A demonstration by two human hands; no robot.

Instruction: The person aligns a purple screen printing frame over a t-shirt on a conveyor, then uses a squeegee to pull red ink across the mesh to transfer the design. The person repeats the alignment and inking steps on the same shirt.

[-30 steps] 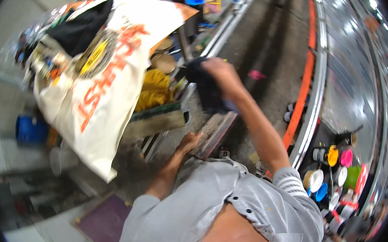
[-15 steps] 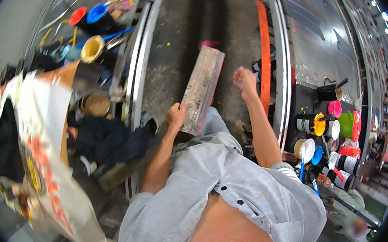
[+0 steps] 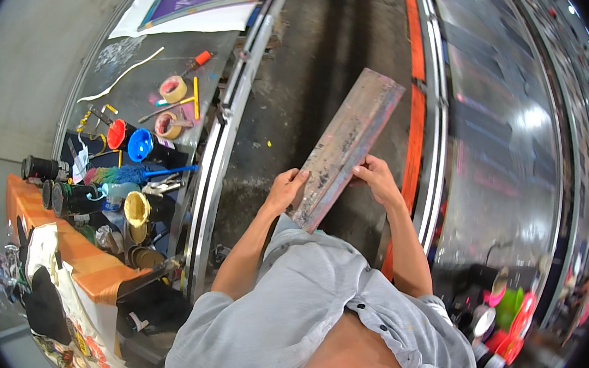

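Both hands grip a long, flat, ink-stained squeegee [image 3: 343, 140], grey-brown with a pinkish edge, held diagonally over the dark floor in front of my body. My left hand [image 3: 284, 188] has its thumb on the near-left side of it. My right hand [image 3: 379, 179] grips the right edge with thumb and fingers. The squeegee's near end is just above my legs.
A long metal bench [image 3: 126, 51] on the left holds ink pots [image 3: 140, 145], tape rolls [image 3: 172, 89], an orange covering [image 3: 67, 248] and hanging cream fabric [image 3: 95, 359]. On the right runs a shiny long table [image 3: 497, 157] beside an orange rail [image 3: 417, 136], with tubs [image 3: 511, 308] near me.
The dark cloth in my right hand was let go onto the left side. My right hand has since taken hold of the squeegee, which is raised and angled further right; my view has shifted forward.
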